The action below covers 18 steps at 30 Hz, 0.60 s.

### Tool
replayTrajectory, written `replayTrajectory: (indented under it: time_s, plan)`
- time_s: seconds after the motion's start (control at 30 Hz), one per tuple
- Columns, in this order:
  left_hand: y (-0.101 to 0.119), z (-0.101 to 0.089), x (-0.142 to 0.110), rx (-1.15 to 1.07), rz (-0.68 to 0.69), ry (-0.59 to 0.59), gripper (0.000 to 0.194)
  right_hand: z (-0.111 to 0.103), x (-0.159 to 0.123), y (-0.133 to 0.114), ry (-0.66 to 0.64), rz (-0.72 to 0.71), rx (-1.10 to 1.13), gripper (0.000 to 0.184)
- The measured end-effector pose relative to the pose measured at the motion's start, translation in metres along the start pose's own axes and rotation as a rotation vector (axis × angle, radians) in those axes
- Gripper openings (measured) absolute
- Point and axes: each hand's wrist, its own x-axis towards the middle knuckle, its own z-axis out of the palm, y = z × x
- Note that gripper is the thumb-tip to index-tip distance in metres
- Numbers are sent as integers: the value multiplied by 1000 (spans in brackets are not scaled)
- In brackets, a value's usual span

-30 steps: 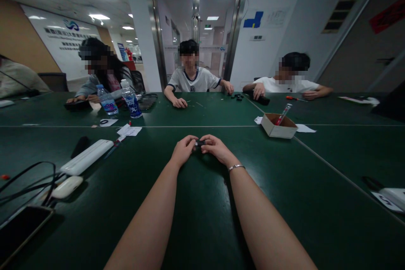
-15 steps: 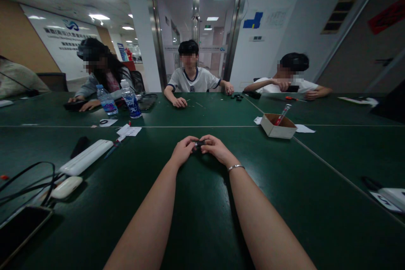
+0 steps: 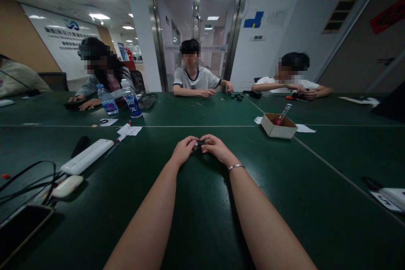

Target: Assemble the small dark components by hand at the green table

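Straight ahead, low over the green table (image 3: pixel 202 114), both my hands meet at a small dark object with a shiny silvery part (image 3: pixel 199 144). My left hand (image 3: pixel 184 150) pinches its left end between thumb and fingers. On the other end, the fingers of my right hand (image 3: pixel 215 148) are closed; a silver bangle (image 3: pixel 236 167) circles that wrist. The object is too small and too covered by fingertips for me to tell its kind.
A cardboard box (image 3: pixel 278 130) holding a red-and-clear tube (image 3: pixel 284 114) stands right of my hands. Two bottles (image 3: pixel 131 99), papers (image 3: pixel 129 130), a white power bank (image 3: pixel 87 157), cables and a phone (image 3: pixel 23 230) lie to the left. Several people sit across the table.
My hands and the dark object look almost unchanged. The person opposite has drawn an arm rightward across the tabletop. The person at right has lowered a hand toward the other hand.
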Motion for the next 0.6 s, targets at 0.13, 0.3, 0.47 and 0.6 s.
replayTrajectory:
  time_s: [0.13, 0.3, 0.47, 0.6]
  plan:
    - [1, 0, -1, -17, 1, 2, 28, 0, 0, 0, 0, -1, -1, 38]
    - [3, 0, -1, 33, 6, -1, 33, 0, 1, 1, 7, -4, 1, 38]
    - [2, 1, -1, 48, 16, 10, 37, 0, 1, 1, 6, -1, -2, 38]
    - [2, 0, -1, 63, -5, 5, 41, 0, 2, 2, 6, -4, 6, 38]
